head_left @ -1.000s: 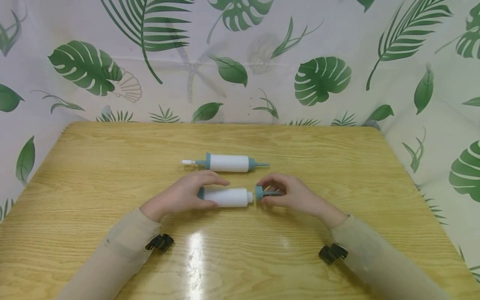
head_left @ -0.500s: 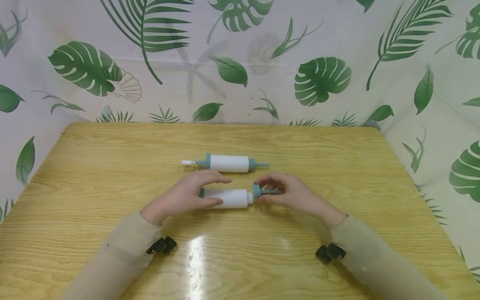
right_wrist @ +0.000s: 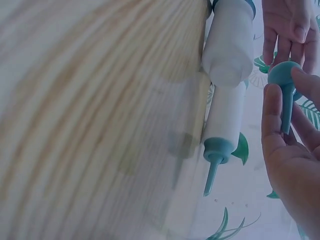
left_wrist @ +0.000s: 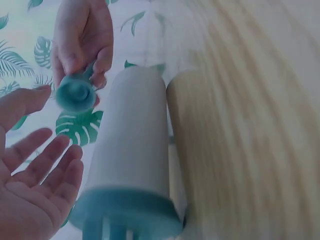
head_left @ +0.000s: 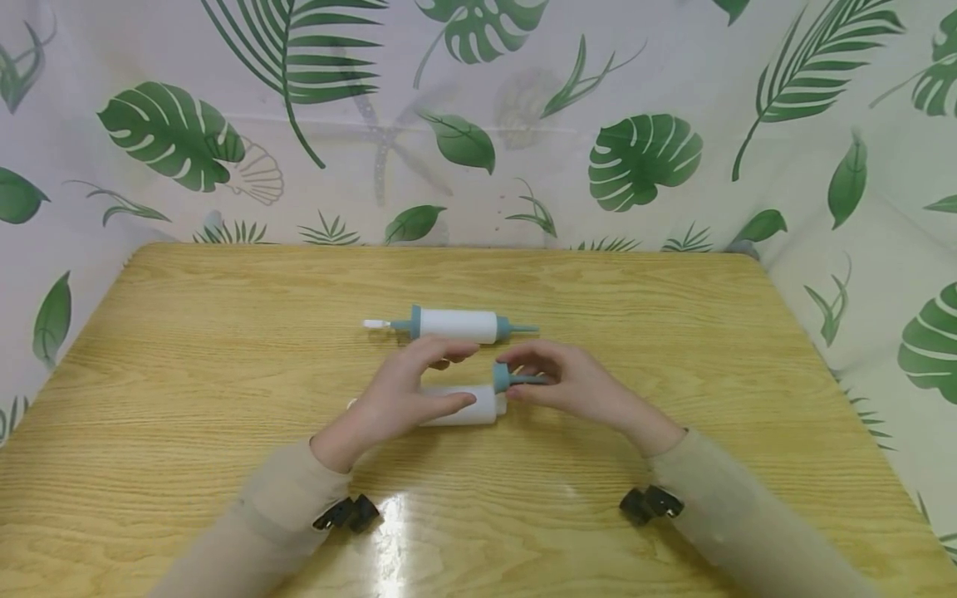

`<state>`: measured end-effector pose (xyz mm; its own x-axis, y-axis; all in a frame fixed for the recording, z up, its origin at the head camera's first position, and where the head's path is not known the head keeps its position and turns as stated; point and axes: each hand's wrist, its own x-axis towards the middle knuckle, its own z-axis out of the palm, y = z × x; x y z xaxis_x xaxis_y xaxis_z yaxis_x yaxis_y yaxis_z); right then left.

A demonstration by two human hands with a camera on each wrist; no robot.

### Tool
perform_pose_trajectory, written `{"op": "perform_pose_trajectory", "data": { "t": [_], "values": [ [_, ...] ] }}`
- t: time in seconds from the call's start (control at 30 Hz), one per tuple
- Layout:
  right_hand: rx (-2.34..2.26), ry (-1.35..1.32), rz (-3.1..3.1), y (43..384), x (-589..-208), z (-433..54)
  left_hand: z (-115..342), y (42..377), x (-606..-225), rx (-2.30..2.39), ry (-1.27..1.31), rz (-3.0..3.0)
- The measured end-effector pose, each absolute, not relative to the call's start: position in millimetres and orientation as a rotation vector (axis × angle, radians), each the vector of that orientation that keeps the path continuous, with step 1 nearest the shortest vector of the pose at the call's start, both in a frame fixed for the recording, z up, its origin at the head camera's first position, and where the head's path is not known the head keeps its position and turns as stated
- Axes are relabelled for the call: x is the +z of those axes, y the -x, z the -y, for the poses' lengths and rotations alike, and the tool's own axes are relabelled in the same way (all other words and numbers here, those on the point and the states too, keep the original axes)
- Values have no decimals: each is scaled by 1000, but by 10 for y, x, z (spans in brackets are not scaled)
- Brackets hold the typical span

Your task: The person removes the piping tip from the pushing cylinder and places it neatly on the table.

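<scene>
A white tube [head_left: 459, 409] with a teal flange [left_wrist: 125, 217] lies on the wooden table [head_left: 224, 332]. Its far end carries no cap. My left hand [head_left: 414, 390] hovers over the tube with straight, spread fingers [left_wrist: 45, 160]. My right hand [head_left: 579, 384] pinches a teal nozzle cap [head_left: 503, 378] by its stem and holds it just off the tube's bare end [right_wrist: 226, 70]. The same cap [left_wrist: 75, 95] [right_wrist: 284, 75] shows apart from the tube [left_wrist: 132, 140] in both wrist views. A second, fully capped tube [head_left: 453, 325] [right_wrist: 225, 120] lies further back.
A leaf-print curtain [head_left: 643, 158] closes off the back and right side of the table. Black wrist mounts [head_left: 347, 513] [head_left: 646, 504] sit on both sleeves. Bare wood lies left and right of the hands.
My left hand has slid right along the tube and loosened off it. My right hand has carried the teal cap leftward, up to the tube's bare end.
</scene>
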<state>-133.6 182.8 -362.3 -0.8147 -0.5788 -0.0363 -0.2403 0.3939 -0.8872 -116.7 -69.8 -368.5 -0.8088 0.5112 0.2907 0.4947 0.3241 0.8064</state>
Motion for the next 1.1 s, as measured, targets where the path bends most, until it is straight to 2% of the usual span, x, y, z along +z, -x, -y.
{"op": "perform_pose_trajectory", "data": {
  "t": [0.53,1.1],
  "values": [
    [-1415,736,-2290,1320,-3608,-1723,490,1155,-3809,1742,-937,-2503],
    [-1468,659,-2240,1305,-3595,-1728,509,1217,-3833,1741,-916,-2549]
  ]
}}
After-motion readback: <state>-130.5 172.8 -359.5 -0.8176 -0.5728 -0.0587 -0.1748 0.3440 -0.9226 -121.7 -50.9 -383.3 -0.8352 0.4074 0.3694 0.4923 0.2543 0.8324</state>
